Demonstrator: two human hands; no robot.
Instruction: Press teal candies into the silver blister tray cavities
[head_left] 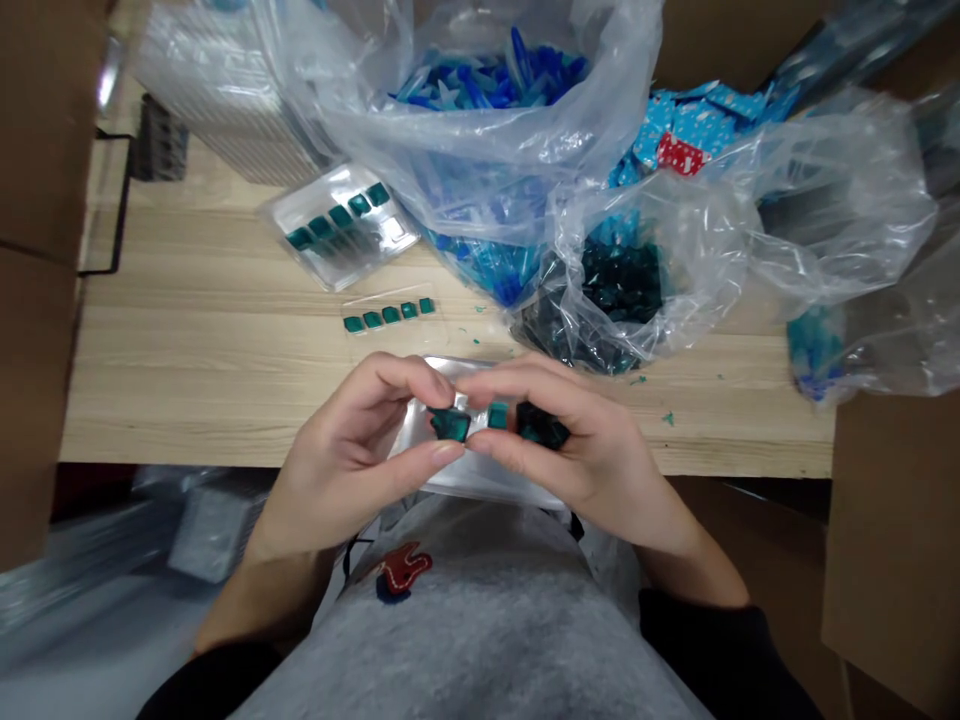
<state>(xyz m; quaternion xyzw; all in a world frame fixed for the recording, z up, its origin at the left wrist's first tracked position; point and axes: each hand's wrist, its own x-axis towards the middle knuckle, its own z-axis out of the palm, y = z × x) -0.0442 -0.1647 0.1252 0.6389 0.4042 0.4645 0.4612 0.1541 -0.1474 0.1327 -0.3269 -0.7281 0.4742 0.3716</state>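
Observation:
My left hand (352, 450) and my right hand (570, 440) meet at the near edge of the wooden table (210, 350), fingertips touching. Between them lies a clear plastic blister tray (480, 475). My left thumb and fingers pinch a small teal piece (450, 424) over the tray. My right hand curls around several more dark teal pieces (541, 428), and one teal square (498, 414) shows at its fingertips.
A filled clear strip of teal squares (390, 314) and another blister tray (339, 224) lie further back. An open plastic bag of dark teal pieces (622, 285) sits at right, a bigger bag of blue parts (495, 85) behind it. Cardboard boxes flank both sides.

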